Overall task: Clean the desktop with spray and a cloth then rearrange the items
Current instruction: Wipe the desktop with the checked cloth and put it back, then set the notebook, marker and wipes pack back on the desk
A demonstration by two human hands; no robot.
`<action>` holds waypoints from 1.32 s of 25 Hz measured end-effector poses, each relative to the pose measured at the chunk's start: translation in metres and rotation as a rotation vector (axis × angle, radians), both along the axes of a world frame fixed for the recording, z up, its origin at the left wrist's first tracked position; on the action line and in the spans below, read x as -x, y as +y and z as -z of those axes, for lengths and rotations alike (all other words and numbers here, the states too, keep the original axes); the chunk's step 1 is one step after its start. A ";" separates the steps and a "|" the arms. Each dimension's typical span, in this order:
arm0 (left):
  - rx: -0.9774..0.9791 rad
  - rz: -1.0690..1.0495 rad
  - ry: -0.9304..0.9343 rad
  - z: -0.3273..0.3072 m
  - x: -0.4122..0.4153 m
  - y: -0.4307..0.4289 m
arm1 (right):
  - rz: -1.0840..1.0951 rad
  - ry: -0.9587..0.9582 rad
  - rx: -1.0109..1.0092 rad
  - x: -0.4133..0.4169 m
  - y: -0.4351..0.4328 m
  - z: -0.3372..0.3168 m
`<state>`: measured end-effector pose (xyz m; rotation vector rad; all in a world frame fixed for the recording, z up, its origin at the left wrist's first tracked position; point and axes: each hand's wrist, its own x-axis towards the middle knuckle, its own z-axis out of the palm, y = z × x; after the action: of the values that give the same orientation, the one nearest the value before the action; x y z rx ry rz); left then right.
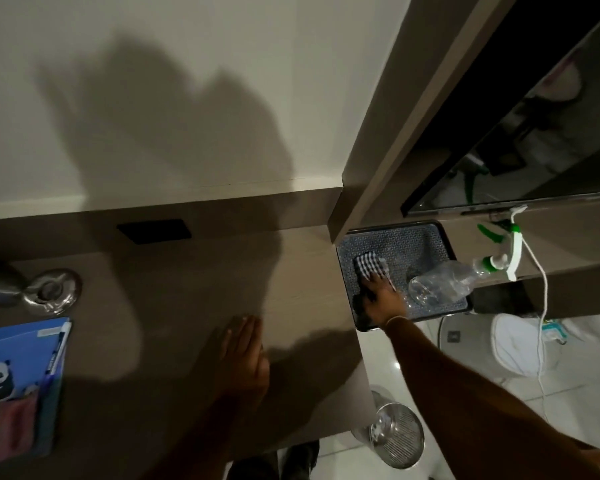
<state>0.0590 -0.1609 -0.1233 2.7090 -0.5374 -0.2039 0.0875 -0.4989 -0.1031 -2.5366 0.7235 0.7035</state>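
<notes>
A brown desktop point(174, 306) fills the middle of the view. My left hand point(243, 355) lies flat on it near its right end, fingers together, holding nothing. My right hand point(383, 299) reaches onto a black tray point(444, 233) to the right of the desk and rests on a black-and-white checked cloth point(368, 265); whether the fingers grip the cloth is unclear. A clear spray bottle point(444, 282) with a white and green trigger head point(506, 251) lies tilted on the same tray, just right of my right hand.
A blue folder with a panda picture point(18, 372) and a pen point(58, 351) lies at the desk's left front. A glass ashtray point(52, 289) sits behind it. A black outlet plate point(153, 230) is at the back. A metal bin point(395, 434) stands on the floor; a white cable point(542, 306) hangs right.
</notes>
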 end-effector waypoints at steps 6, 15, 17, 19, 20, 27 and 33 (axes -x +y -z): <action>-0.139 0.034 0.101 -0.026 -0.029 0.000 | -0.002 -0.300 0.123 -0.002 0.070 -0.008; -0.157 -0.183 0.083 -0.066 -0.003 0.027 | -0.394 -0.341 0.072 0.009 0.191 -0.022; -0.169 -0.211 0.063 -0.074 0.013 0.048 | -0.409 -0.353 0.049 0.012 0.208 -0.028; -0.166 -0.238 0.026 -0.080 0.033 0.074 | -0.432 -0.369 0.028 0.021 0.225 -0.030; -0.162 -0.258 0.007 -0.084 0.042 0.088 | -0.441 -0.389 0.003 0.025 0.234 -0.031; -0.174 -0.527 0.011 -0.078 0.069 0.179 | -0.624 -0.376 0.034 0.038 0.287 -0.024; -0.166 -0.566 0.250 -0.048 0.033 0.270 | -0.634 -0.365 0.056 -0.001 0.346 -0.028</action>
<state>0.0262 0.1087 -0.0752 2.8062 0.3324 -0.4362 0.0882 -0.1532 -0.0749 -2.8413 -0.2003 0.3754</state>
